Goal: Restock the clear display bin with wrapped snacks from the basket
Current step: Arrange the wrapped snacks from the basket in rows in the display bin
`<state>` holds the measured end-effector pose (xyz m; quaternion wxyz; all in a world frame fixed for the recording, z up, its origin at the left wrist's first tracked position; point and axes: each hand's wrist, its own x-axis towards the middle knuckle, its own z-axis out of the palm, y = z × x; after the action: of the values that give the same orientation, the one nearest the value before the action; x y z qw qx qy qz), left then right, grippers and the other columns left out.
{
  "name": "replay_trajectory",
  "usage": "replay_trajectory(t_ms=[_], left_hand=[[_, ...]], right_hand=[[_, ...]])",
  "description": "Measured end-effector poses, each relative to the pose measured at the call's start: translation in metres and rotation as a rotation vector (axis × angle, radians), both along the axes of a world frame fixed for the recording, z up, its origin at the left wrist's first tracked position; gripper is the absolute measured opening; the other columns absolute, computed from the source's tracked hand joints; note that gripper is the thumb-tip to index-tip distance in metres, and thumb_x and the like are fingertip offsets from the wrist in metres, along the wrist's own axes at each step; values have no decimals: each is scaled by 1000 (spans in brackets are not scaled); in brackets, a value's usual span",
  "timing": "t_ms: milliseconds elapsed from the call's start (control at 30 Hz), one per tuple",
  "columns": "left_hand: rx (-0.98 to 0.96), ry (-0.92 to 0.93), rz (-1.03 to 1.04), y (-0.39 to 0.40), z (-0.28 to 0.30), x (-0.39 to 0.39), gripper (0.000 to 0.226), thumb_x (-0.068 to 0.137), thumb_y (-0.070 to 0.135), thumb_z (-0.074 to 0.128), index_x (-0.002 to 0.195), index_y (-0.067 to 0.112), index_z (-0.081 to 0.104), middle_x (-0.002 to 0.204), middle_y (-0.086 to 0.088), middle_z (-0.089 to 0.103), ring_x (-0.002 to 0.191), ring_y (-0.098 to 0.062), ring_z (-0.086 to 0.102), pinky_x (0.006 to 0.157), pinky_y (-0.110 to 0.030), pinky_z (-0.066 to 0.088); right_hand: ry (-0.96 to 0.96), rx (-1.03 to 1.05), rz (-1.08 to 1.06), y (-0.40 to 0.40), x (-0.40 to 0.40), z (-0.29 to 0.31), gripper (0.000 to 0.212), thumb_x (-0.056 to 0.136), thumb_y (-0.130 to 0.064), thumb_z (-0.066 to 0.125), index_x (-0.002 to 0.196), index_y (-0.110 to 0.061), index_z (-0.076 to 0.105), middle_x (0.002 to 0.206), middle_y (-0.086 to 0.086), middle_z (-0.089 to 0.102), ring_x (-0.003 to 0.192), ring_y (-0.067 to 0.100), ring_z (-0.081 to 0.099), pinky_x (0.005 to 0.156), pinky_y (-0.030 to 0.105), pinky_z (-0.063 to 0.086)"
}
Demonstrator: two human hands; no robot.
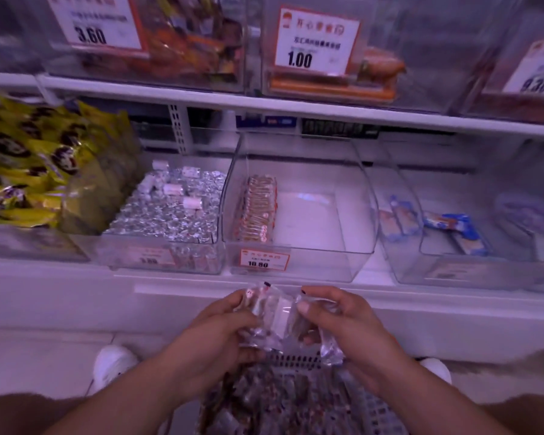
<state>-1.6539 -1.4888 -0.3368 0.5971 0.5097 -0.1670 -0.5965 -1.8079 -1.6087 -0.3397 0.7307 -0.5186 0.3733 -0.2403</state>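
The clear display bin [352, 246] sits on the lower shelf straight ahead, with one neat row of wrapped snacks [258, 211] along its left wall and bare floor to the right. Below the shelf edge, my left hand [220, 337] and my right hand [343, 328] together grip a bunch of clear-wrapped snacks [280, 318]. Under my hands stands the plastic basket [299, 361], holding several more wrapped snacks [264, 400].
Left of the bin is a bin of silver-wrapped sweets [170, 208], then yellow packets [38, 164]. To the right a bin holds blue-wrapped bars [449, 227]. An upper shelf [296, 108] carries bins with price tags. My white shoes [113, 365] stand on the floor.
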Motion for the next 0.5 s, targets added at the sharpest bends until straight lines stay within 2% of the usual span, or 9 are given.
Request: replay_trajectory(t_ms=[67, 133, 167, 233, 300, 400, 433, 500], left_hand=[[-6, -71, 18, -11, 1, -1, 34, 89, -9, 51, 118, 2, 63, 102, -21, 70, 74, -28, 66, 60, -32, 52], [-10, -198, 26, -21, -2, -3, 30, 91, -3, 58, 118, 10, 63, 109, -18, 72, 86, -30, 69, 70, -37, 52], [-4, -258, 18, -26, -5, -3, 30, 91, 0, 61, 118, 14, 63, 110, -16, 73, 89, -30, 69, 72, -38, 51], [19, -286, 3, -32, -10, -3, 27, 91, 5, 65, 116, 18, 64, 106, -11, 74, 89, -28, 71, 71, -38, 53], [49, -217, 8, -37, -13, -3, 19, 93, 17, 66, 111, 19, 68, 97, -5, 76, 79, -21, 72, 67, -35, 54], [53, -21, 24, -43, -16, -1, 25, 91, 30, 64, 110, 16, 72, 101, -11, 75, 77, -26, 72, 60, -34, 56], [41, 34, 27, -44, -16, 1, 27, 89, 29, 62, 110, 15, 74, 102, -14, 75, 77, -27, 72, 59, -35, 56], [26, 69, 34, -45, -19, 4, 29, 84, 26, 62, 105, 12, 76, 103, -19, 74, 75, -29, 71, 56, -36, 57]], right_hand=[[21, -20, -11, -3, 6, 0, 44, 64, -17, 81, 104, -2, 70, 75, 19, 72, 59, 25, 67, 52, 32, 55], [91, -94, -6, -9, 12, -5, 40, 69, -16, 81, 105, -5, 70, 76, 14, 74, 62, 22, 69, 54, 31, 55], [140, -135, 11, -14, 13, -7, 39, 71, -16, 81, 107, -7, 71, 80, 10, 76, 68, 20, 71, 60, 30, 56], [221, -164, 90, -24, 13, -10, 48, 67, -27, 83, 111, -10, 73, 96, 7, 77, 88, 20, 73, 83, 33, 58], [218, -114, 149, -29, 13, -9, 53, 61, -31, 84, 110, -11, 74, 105, 12, 75, 102, 27, 71, 98, 43, 54], [137, 14, 136, -34, 16, -6, 46, 63, -30, 84, 103, -7, 76, 106, 26, 71, 100, 43, 68, 94, 65, 48], [96, 79, 133, -35, 17, -6, 45, 65, -28, 82, 102, -4, 75, 108, 31, 69, 98, 43, 67, 94, 66, 48], [42, 165, 160, -37, 19, -5, 42, 69, -24, 79, 104, 0, 74, 110, 31, 68, 93, 37, 66, 88, 52, 54]])
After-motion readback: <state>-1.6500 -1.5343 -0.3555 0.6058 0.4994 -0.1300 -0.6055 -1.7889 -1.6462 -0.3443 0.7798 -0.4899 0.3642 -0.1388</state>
